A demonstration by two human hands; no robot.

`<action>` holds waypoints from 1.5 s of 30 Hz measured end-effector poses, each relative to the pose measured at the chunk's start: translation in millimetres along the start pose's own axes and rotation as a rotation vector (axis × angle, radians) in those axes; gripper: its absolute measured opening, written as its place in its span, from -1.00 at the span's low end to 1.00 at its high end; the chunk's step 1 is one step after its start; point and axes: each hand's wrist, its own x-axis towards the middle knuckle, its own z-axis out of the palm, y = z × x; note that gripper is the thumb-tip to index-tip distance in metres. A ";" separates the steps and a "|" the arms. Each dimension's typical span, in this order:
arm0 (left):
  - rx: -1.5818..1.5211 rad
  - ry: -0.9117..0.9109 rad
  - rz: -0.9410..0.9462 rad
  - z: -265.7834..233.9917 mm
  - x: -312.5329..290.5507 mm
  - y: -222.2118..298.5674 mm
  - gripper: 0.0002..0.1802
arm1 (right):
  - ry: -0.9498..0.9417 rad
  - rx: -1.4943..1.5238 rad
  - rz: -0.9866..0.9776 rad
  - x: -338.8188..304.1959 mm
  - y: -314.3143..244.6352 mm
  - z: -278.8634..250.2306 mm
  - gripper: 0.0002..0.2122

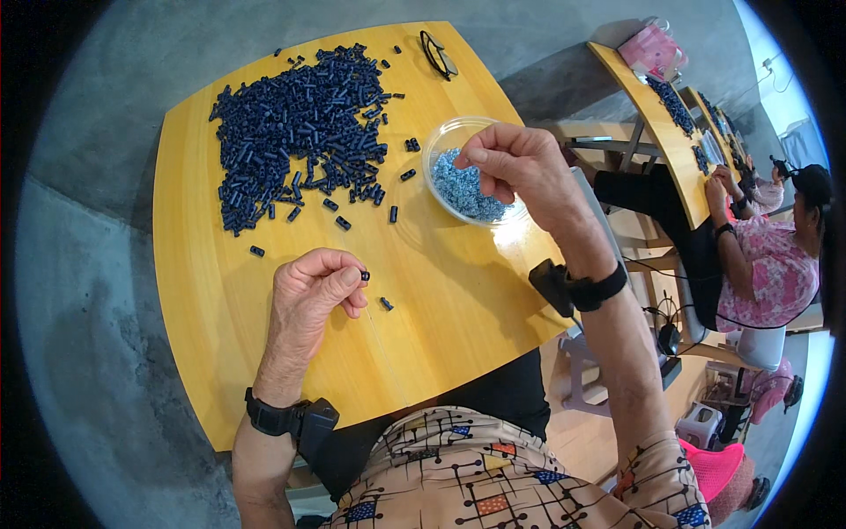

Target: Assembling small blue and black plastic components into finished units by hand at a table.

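Between the thumb and fingers of my left hand (310, 291) is a small dark cylindrical plastic piece (365, 275), its end showing past the thumb. Just right of it, one more small dark blue piece (386, 304) lies on the table. My right hand (520, 167) is raised over a round clear plastic bowl (429, 181), thumb and fingertips pinched together. Whatever is in that pinch is too small to make out. Many tiny light blue pieces (464, 192) fill the bowl's bottom, partly covered by my right hand.
A wide heap of dark blue cylindrical pieces (300, 123) covers the table's far left, with stray ones around it. Black-framed glasses (438, 55) lie near the far edge of the yellow wooden table (441, 317). At right, a person in pink (767, 256) works at another table.
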 end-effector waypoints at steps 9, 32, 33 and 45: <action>-0.206 -0.086 -0.057 -0.2 0.1 2.6 -0.82 | -0.287 0.669 0.131 -58.4 -18.2 30.3 -0.91; -0.382 -0.221 -0.114 7.0 -5.7 6.2 -0.82 | -0.142 0.938 0.240 -98.3 0.4 93.2 -0.89; -0.388 -0.237 -0.118 6.8 -6.0 6.3 -0.82 | -0.144 0.941 0.242 -99.3 0.0 96.4 -0.89; -0.297 -0.214 -0.105 12.1 -9.4 7.4 -0.79 | 0.013 0.906 0.142 -104.1 -1.2 116.6 -0.89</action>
